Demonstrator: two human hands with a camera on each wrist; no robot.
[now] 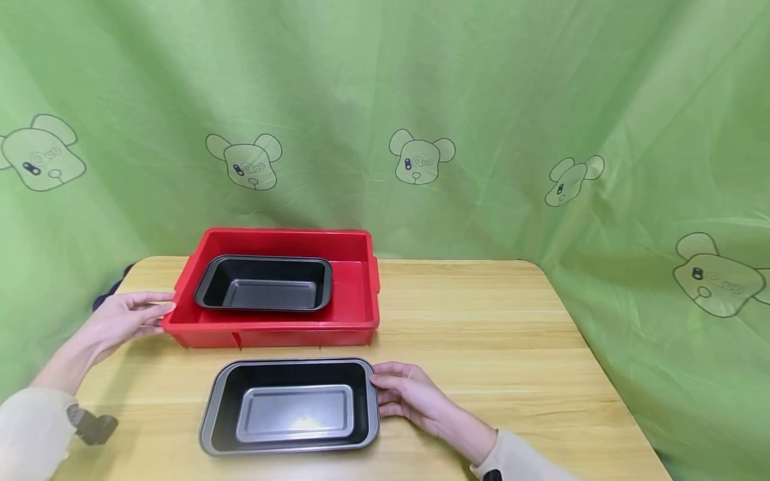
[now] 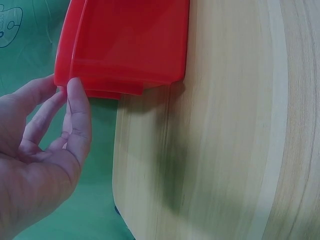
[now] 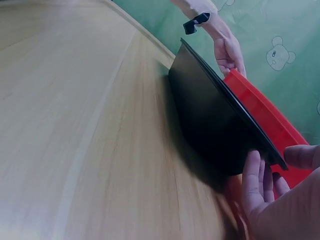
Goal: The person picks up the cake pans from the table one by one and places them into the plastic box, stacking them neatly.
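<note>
My right hand (image 1: 412,397) is pinching the near pan (image 1: 295,413), its long axis running left to right; my left hand (image 1: 129,315) is pinching the red tray (image 1: 350,290).

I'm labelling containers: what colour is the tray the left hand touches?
Red; the tray shows best in the head view.

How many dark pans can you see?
2: one pan inside the red tray, the other pan in front, gripped by the right hand. Any nested underneath would be hidden.
</note>
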